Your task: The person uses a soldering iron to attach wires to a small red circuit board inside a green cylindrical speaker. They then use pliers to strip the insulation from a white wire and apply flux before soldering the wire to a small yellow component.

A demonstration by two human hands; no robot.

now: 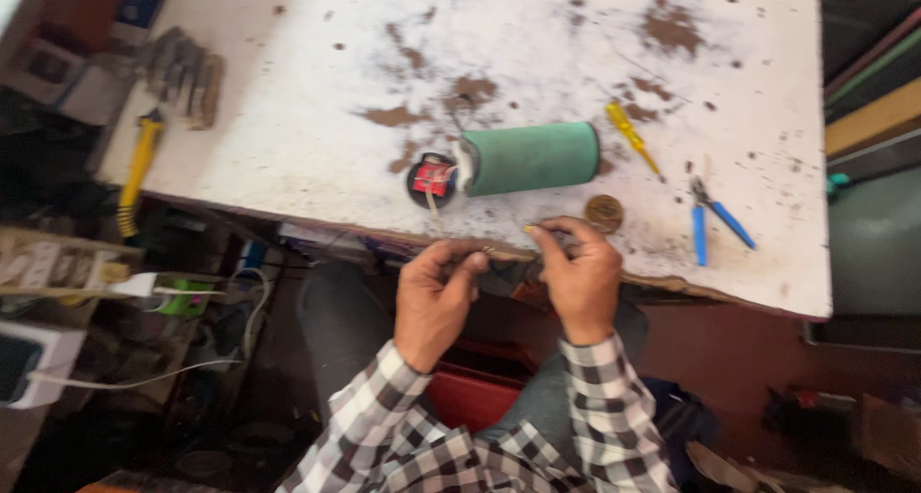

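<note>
- My left hand (pixel 436 296) and right hand (pixel 580 272) are close together at the near edge of the white worktable (pixel 288 119), fingertips pinched toward each other over something small between them.
- I judge it to be a thin wire (pixel 436 215) that runs from a small round part with a red middle (pixel 432 179) on the table down to my fingers; blur stops me from telling exactly what each hand clamps.
- The round part lies touching the end of a green cylinder (pixel 532 157) lying on its side.
- The step in hand looks like working the wire's end at the table edge, stripping or twisting it.
- The next move, as I read it, calls for a steady pinch and a short, gentle pull so the wire does not drag the round part off the edge.
- Blue-handled pliers (pixel 715 224), a yellow screwdriver (pixel 631 136) and a brown disc (pixel 603 212) lie near my right hand; a yellow-handled tool (pixel 137 167) sits far left.
</note>
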